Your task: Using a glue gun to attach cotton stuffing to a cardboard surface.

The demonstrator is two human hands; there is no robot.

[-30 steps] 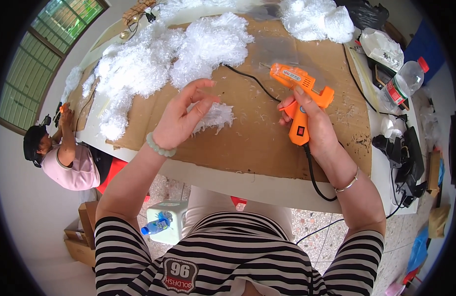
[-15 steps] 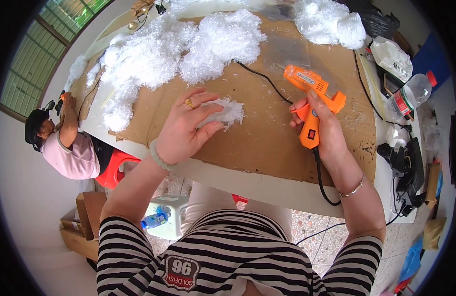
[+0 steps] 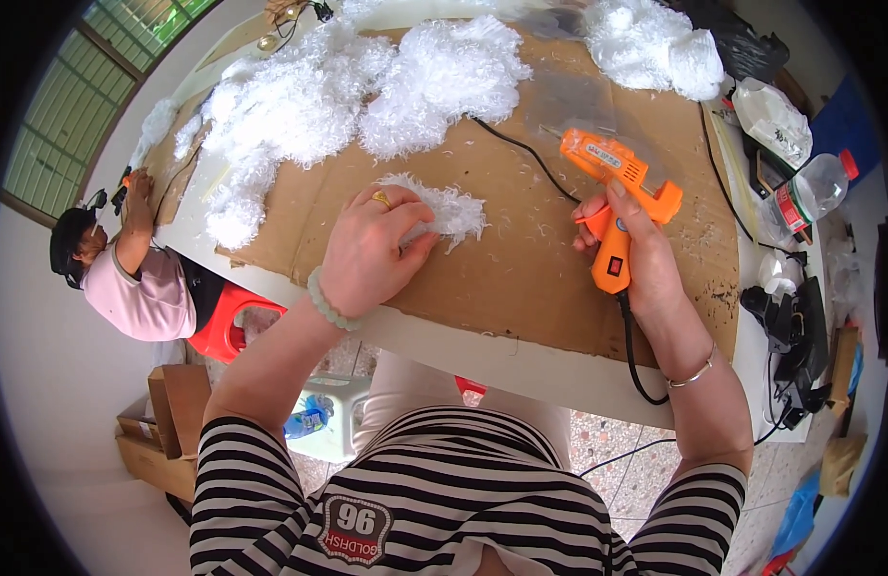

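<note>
My right hand (image 3: 640, 238) is wrapped round the handle of an orange hot glue gun (image 3: 609, 252), raised over the cardboard with its nozzle pointing up and to the left. A black cord hangs from the handle's lower end. My left hand (image 3: 378, 245), with a gold ring, curls its fingers and thumb onto the edge of a small white shaggy fringe piece (image 3: 453, 213) on the brown cardboard (image 3: 521, 298). Part of that piece is hidden behind the fingers.
Large white shaggy heaps (image 3: 304, 106) cover the far left of the table, with another heap (image 3: 650, 48) at the far right. A clear plastic bottle (image 3: 811, 187) and black adapters (image 3: 799, 322) lie on the right edge. At left, a co-worker (image 3: 141, 293) sits on a red stool (image 3: 234, 322).
My left hand has closed its fingers and thumb onto the white fringe piece. The glue gun stays in my right hand, and the whole view has shifted slightly.
</note>
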